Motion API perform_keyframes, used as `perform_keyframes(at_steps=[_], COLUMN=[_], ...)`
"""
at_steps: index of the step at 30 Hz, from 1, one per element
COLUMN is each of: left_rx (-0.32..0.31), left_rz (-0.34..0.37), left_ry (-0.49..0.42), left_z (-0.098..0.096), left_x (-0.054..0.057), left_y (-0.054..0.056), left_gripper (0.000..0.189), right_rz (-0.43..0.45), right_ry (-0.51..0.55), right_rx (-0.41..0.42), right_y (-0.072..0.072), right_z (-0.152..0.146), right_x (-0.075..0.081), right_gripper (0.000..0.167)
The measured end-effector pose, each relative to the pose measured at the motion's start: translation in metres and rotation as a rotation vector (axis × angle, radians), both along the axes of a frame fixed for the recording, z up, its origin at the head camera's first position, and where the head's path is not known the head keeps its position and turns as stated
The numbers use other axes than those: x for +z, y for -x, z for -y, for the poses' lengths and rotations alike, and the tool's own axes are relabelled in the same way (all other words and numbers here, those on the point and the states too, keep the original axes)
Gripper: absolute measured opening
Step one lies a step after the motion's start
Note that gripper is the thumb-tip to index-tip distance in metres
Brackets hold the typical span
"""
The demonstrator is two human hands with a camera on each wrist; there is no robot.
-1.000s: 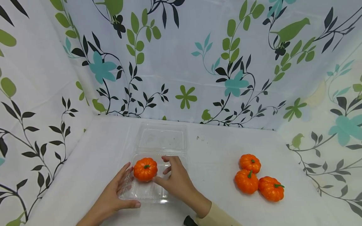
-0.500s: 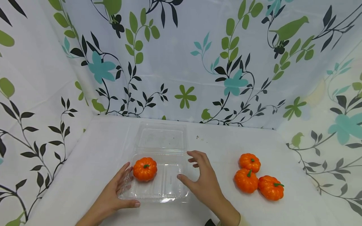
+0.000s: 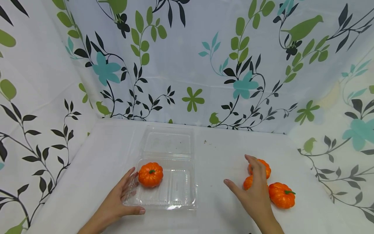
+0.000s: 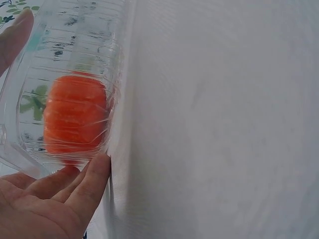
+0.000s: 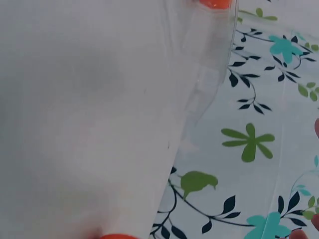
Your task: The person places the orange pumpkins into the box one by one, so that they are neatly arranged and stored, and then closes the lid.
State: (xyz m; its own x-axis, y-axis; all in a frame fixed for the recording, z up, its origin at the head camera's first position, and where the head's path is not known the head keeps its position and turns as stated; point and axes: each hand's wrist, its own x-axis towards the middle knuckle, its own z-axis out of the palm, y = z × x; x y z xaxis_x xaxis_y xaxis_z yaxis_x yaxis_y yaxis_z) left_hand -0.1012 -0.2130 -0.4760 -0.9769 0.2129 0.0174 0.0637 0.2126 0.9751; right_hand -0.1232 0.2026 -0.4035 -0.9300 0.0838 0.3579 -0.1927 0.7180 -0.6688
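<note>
A small orange pumpkin with a green stem sits in the left part of a clear plastic clamshell container. At that container's left side is my left hand, fingers extended along the wall and thumb by the front edge. The left wrist view shows the fingertips right at the clear wall, with the pumpkin seen through it. My right hand, thumb and fingers spread, is over a group of pumpkins. It partly covers the back pumpkin and the front-left pumpkin; the right-hand pumpkin is beside it.
The container's lid lies folded back toward the patterned cloth behind the table. Small dark specks lie on the white tabletop right of the lid.
My right hand has left the container and moved right to the group of pumpkins. My left hand stays at the container's left side, and the pumpkin inside has not moved.
</note>
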Motion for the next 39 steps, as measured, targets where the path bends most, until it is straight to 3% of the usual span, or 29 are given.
perform_keyframes(at_steps=[7, 11, 20, 32, 39], left_rx=[0.002, 0.001, 0.001, 0.0, 0.0], left_rz=[0.01, 0.009, -0.004, 0.005, 0.009], left_ry=[0.001, 0.007, 0.006, 0.005, 0.0], left_z=[0.0, 0.001, 0.001, 0.001, 0.0], left_x=[0.001, 0.001, 0.001, 0.0, 0.0], left_y=[0.0, 0.0, 0.001, 0.0, 0.0], left_gripper=[0.125, 0.126, 0.125, 0.125, 0.125], right_rz=[0.036, 0.062, 0.271, 0.429, 0.511], right_ry=[0.036, 0.002, -0.079, -0.067, -0.054], right_rx=[-0.126, -0.18, -0.316, -0.34, -0.287], right_y=[-0.012, -0.016, -0.018, -0.019, -0.016], right_z=[-0.036, -0.053, -0.076, -0.086, -0.086], right_x=[0.0, -0.002, -0.007, -0.022, -0.029], right_gripper=[0.109, 0.115, 0.13, 0.136, 0.139])
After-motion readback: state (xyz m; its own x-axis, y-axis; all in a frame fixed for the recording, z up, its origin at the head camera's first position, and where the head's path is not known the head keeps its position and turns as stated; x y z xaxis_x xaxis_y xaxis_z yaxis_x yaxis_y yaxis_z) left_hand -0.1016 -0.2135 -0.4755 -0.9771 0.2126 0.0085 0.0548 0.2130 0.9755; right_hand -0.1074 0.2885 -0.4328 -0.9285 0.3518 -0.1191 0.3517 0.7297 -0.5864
